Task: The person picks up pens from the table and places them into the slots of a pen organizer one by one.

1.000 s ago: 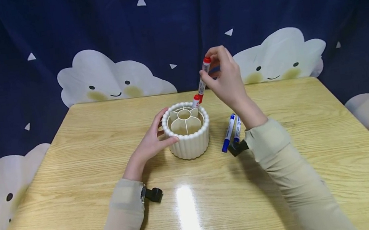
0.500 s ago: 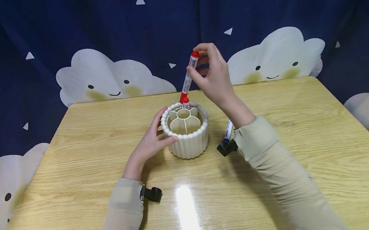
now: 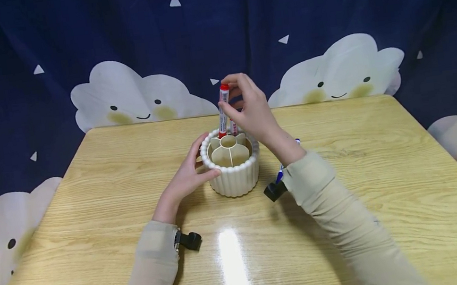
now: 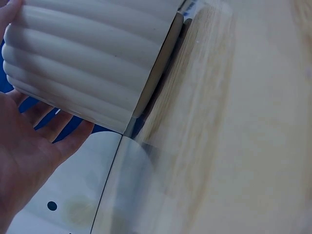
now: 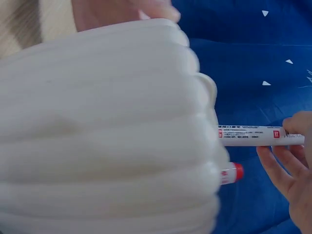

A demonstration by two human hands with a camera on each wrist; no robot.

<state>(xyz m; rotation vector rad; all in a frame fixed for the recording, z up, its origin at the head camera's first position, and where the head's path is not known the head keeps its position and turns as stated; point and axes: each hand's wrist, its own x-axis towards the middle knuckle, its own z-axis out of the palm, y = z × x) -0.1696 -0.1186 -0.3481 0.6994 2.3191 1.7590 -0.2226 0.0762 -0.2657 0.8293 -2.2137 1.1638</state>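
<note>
A cream ribbed pen holder (image 3: pixel 235 182) with a beaded rim and inner dividers stands mid-table. My left hand (image 3: pixel 187 176) grips its left side, thumb at the front of the rim and fingers round the back; the left wrist view shows those fingers along the ribbed wall (image 4: pixel 87 53). Between thumb and fingers, my right hand (image 3: pixel 252 108) pinches a red-capped white marker (image 3: pixel 223 107) near its upper end. The marker is close to upright, its lower red end inside the back rim. Beside it, a second red marker (image 5: pixel 230 173) stands in the holder, its end poking above the rim.
A blue marker (image 3: pixel 279 174) lies on the wooden table (image 3: pixel 385 166) right of the holder, mostly hidden under the right forearm. A dark blue curtain (image 3: pixel 219 29) with white clouds hangs behind the table's back edge. Black wrist cameras sit on both wrists.
My right hand has carried the red marker left and then down, from beyond the second red marker to inside the back rim. The left hand keeps its grip on the holder.
</note>
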